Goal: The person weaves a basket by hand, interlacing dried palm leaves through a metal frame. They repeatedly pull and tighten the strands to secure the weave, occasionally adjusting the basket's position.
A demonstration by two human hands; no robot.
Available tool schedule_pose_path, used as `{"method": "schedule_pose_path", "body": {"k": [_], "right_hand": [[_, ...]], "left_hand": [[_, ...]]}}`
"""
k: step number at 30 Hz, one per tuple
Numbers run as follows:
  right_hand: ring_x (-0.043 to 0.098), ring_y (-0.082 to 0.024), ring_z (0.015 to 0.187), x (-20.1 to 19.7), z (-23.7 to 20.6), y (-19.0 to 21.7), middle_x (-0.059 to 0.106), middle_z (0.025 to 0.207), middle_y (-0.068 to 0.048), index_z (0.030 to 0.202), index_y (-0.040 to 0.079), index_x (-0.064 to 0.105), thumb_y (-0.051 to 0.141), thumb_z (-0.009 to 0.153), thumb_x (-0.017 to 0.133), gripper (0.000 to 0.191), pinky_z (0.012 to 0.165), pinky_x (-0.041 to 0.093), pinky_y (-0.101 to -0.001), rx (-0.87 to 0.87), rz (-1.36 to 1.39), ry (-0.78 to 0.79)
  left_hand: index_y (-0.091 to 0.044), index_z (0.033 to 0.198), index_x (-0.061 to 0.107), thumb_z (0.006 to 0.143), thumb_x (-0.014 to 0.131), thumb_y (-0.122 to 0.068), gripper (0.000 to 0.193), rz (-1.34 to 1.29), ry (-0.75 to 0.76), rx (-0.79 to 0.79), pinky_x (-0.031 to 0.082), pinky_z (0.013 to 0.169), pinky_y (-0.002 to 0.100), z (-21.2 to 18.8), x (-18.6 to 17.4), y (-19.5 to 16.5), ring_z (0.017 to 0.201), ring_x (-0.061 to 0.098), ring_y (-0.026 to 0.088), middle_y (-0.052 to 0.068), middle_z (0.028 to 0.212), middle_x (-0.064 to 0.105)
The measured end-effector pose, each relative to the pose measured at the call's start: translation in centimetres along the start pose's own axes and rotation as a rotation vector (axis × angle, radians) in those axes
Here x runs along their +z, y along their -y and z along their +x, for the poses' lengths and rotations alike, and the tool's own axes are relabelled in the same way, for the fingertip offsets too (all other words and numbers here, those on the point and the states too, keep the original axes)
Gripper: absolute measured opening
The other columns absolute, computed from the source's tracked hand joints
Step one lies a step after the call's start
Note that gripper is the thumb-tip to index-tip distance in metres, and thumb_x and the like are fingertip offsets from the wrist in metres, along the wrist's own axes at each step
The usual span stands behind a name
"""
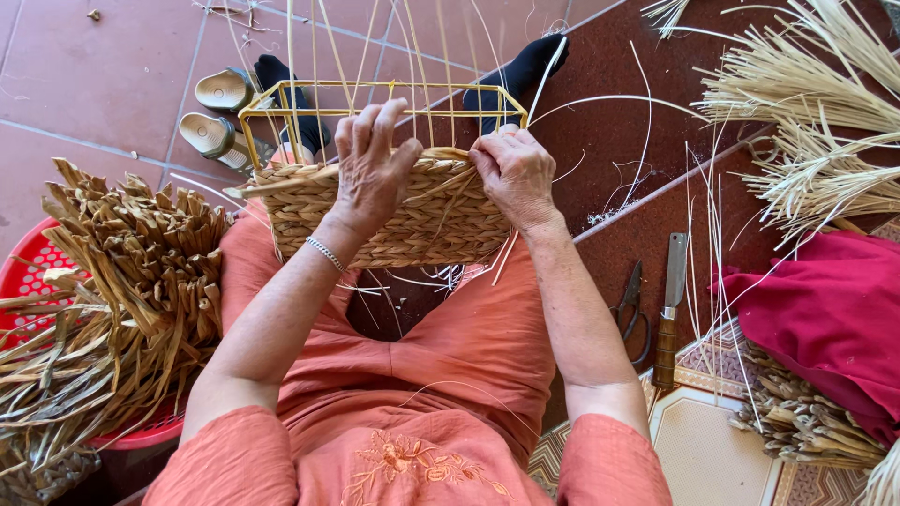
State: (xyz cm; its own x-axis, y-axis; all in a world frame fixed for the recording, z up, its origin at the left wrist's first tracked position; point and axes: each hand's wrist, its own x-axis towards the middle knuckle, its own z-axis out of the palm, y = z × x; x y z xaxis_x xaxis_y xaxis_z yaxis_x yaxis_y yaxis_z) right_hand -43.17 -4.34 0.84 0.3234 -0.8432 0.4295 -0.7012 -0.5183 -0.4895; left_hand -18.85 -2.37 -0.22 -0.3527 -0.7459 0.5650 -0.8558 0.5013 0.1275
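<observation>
**Woven basket held on the lap, its top edge lying crosswise under both hands**

Nearest the camera, an orange garment is seen over the lap, and both forearms reach forward from it. The half-woven basket (394,211) is propped on the knees, just beyond the lap, with its woven wall facing the person. Its long axis runs left to right, so the top edge of the weave lies crosswise under the fingers of both hands.

The left hand (370,169) is laid flat over the left part of the top edge, fingers spread and draped over the weave, pressing rather than pinching; nothing is enclosed in it. The right hand (514,171) is set at the right part of the same edge, its fingers curled and closed on the weave at the rim; whether a single strand is pinched there cannot be told. Both hands touch the basket, and neither is clearly nearer.

Above the woven part, a yellow wire frame (384,89) rises, with thin upright stakes (412,47) passing through it, pointing away from the person.

Farther out, a bundle of dried fibre (122,290) is heaped in a red crate (37,258) on the left. Scissors (630,305) and a knife (671,309) lie on the floor to the right, well apart from the hands, beside a red cloth (825,319). Pale straw (806,103) is piled at the far right.
</observation>
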Motion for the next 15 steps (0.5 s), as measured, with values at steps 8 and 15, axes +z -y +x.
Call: {"method": "schedule_pose_path", "body": {"k": [8, 15], "right_hand": [[0.067, -0.021, 0.074, 1.6, 0.2, -0.9, 0.070, 0.076, -0.004, 0.081, 0.010, 0.072, 0.016, 0.089, 0.083, 0.015, 0.069, 0.054, -0.0384, 0.239, 0.069, -0.072], [0.068, -0.020, 0.076, 2.7, -0.4, -0.5, 0.068, 0.075, -0.001, 0.104, 0.004, 0.066, 0.016, 0.086, 0.084, 0.029, 0.070, 0.054, -0.0381, 0.220, 0.120, -0.232]], "left_hand": [[-0.007, 0.111, 0.071, 0.095, 0.071, -0.010, 0.016, -0.318, 0.227, -0.057, 0.057, 0.072, 0.041, -3.9, -0.2, 0.4, 0.087, 0.069, 0.028, 0.010, 0.095, 0.069], [-0.012, 0.105, 0.069, 0.096, 0.076, -0.025, 0.017, -0.147, 0.196, -0.158, 0.052, 0.092, 0.042, -3.3, -3.0, 1.8, 0.103, 0.059, 0.028, 0.009, 0.104, 0.061]]}}
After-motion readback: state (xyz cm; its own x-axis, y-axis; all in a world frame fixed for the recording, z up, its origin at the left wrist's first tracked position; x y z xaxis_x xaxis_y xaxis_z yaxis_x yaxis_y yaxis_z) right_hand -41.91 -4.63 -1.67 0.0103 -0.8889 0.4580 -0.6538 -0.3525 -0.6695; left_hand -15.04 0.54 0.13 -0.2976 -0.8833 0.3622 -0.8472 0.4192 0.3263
